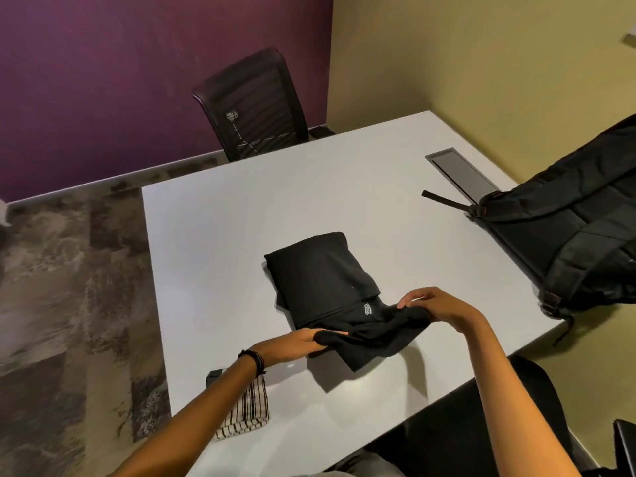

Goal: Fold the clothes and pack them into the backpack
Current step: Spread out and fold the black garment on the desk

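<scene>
A black garment (320, 277) lies partly folded in the middle of the white table (213, 235), with a small white logo near its lower end. My left hand (299, 342) grips the near left corner of its loose lower flap. My right hand (437, 306) pinches the flap's right corner and holds it lifted just above the table. A black backpack (571, 228) lies at the table's right edge, one strap stretched toward the centre. A folded striped cloth (246, 413) sits near the front left corner, partly under my left forearm.
A black mesh office chair (254, 105) stands behind the table against the purple wall. A grey cable hatch (461, 173) is set into the tabletop near the backpack. Another dark chair (447, 425) is below my right arm. Patterned carpet lies to the left.
</scene>
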